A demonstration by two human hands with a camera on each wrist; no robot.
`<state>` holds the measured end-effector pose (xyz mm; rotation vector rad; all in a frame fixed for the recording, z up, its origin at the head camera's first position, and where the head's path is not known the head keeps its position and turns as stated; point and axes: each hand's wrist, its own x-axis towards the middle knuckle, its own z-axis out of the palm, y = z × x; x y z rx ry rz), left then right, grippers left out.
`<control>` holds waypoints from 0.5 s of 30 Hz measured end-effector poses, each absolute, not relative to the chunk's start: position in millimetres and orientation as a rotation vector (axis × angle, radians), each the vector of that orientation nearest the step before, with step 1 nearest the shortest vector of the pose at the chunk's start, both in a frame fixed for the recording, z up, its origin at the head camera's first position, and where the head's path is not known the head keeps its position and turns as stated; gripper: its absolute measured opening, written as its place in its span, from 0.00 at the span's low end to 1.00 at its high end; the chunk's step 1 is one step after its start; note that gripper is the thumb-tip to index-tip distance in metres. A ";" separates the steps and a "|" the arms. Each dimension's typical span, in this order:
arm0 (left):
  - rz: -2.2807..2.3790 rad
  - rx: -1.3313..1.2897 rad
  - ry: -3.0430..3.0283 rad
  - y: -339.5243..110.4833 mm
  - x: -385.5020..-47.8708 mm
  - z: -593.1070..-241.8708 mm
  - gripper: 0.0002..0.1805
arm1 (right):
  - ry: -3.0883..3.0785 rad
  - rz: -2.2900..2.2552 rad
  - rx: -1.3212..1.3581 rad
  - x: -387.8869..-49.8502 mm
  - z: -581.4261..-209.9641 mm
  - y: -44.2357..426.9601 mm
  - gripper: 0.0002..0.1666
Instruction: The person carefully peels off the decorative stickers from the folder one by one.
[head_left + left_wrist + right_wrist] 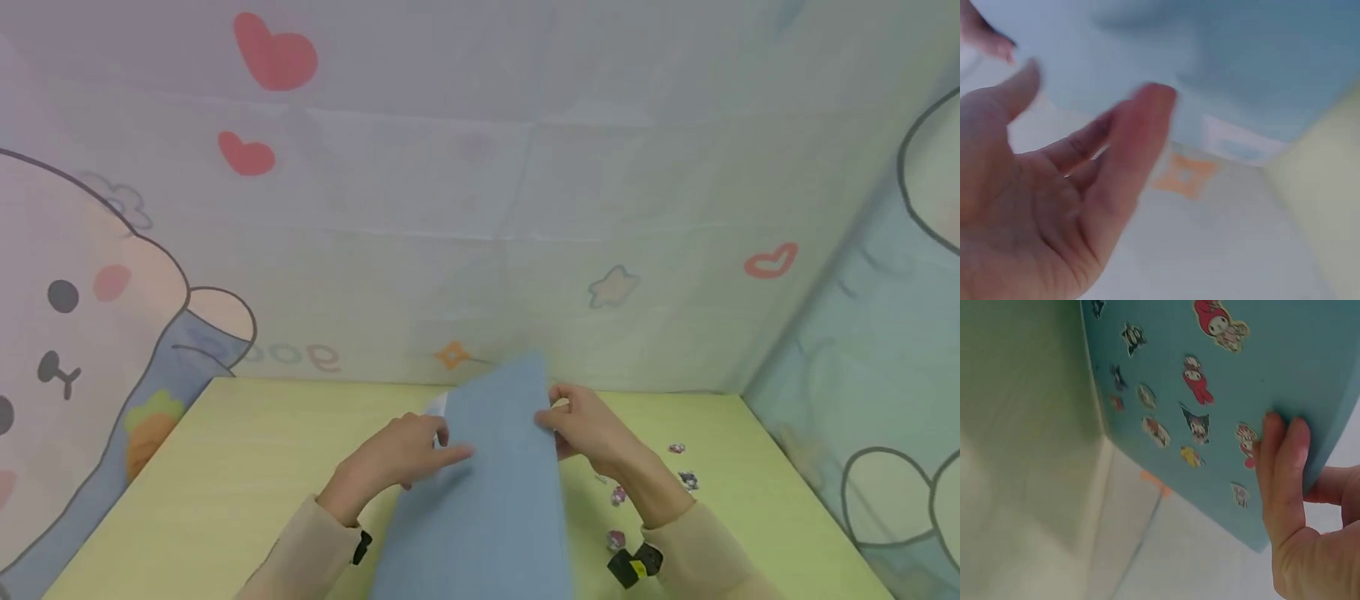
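Observation:
A large flat light-blue panel [498,492], perhaps a folder or a thin book, stands tilted up on the table. Character stickers [1195,382] dot its right-hand face, while the face toward my left hand looks plain. My right hand [592,423] pinches the panel's right edge, its fingers [1282,469] flat over the stickered side and the thumb behind. At the left, my left hand [401,457] is spread loosely beside the plain face, holding nothing; whether a fingertip touches it I cannot tell. A white patch [1241,140] shows at the panel's far edge.
Several small loose stickers [617,540] lie on the yellow-green table [277,450] to the right, partly beneath my right forearm. A printed cloth backdrop [450,183] hangs behind the table and along its sides.

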<state>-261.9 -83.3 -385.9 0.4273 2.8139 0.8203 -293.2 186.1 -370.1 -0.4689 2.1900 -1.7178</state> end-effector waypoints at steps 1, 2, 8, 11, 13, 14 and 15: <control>0.813 0.454 2.819 -76.3 -261.0 -377.6 0.29 | 2.192 -1.722 -0.471 -291.8 -365.3 182.9 0.11; 0.792 0.485 2.835 -69.4 -260.0 -369.6 0.31 | 2.189 -1.730 -0.471 -290.5 -360.7 179.3 0.11; 0.627 0.652 2.886 -36.0 -250.9 -325.4 0.38 | 2.256 -1.716 -0.472 -288.2 -336.1 155.3 0.07; 0.552 0.696 2.858 -25.6 -247.7 -309.0 0.37 | 2.349 -1.643 -0.485 -288.3 -326.2 145.2 0.05; 0.502 0.674 2.835 -20.5 -245.4 -299.7 0.37 | 2.392 -1.598 -0.491 -288.4 -320.7 140.1 0.06; 0.475 0.659 2.831 -18.5 -244.7 -295.6 0.36 | 2.399 -1.586 -0.486 -288.1 -318.1 137.7 0.06; 0.448 0.645 2.824 -16.6 -244.0 -291.9 0.36 | 2.408 -1.572 -0.483 -288.0 -315.8 135.8 0.06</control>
